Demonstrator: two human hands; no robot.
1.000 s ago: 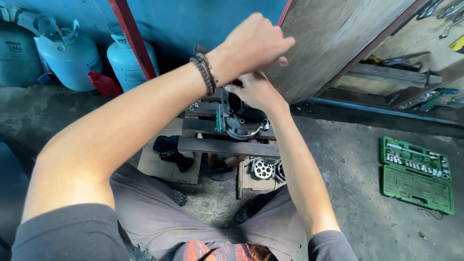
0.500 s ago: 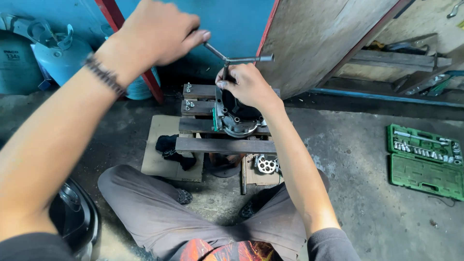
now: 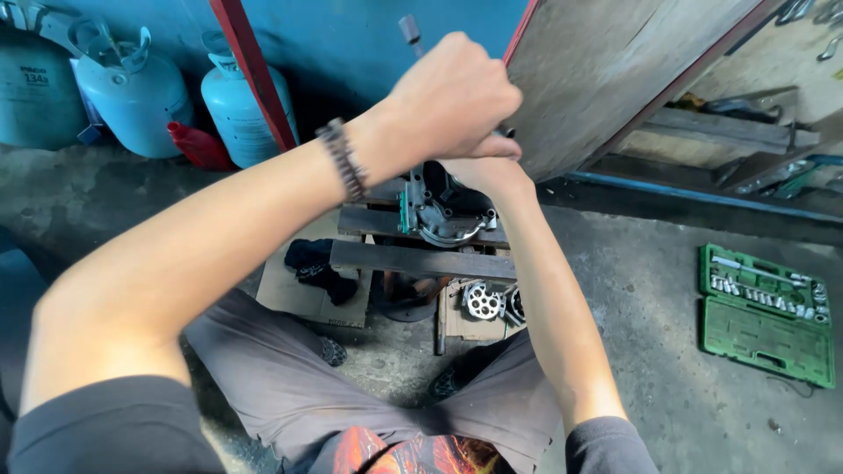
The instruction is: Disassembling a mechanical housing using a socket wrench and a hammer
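1. A person sits on a concrete floor, legs apart, seen from above through a head-worn camera. Between the knees stands a low dark wooden slatted stand [image 3: 413, 259].
2. On the stand sits a grey cast-metal machine housing with a green edge [image 3: 439, 211], at 12 o'clock from the person's body.
3. The left hand [image 3: 452, 105] is closed in a fist around a slim steel bar tool handle [image 3: 409, 31], whose end sticks out above the knuckles toward 11 o'clock. A dark beaded bracelet [image 3: 342, 158] circles that wrist.
4. The right hand [image 3: 487, 175] sits directly below the left fist, touching it, pressed over the top of the housing. Its fingers are hidden, so what it grips cannot be told.
5. The tool's long axis runs nearly upright, tilted slightly toward 11 o'clock, with both hands stacked on it above the housing; the right hand is nearer the housing.
6. A green plastic socket set case [image 3: 766, 312] lies open at 3 o'clock, well apart. Pale blue gas cylinders [image 3: 132, 96] stand at 10 o'clock.
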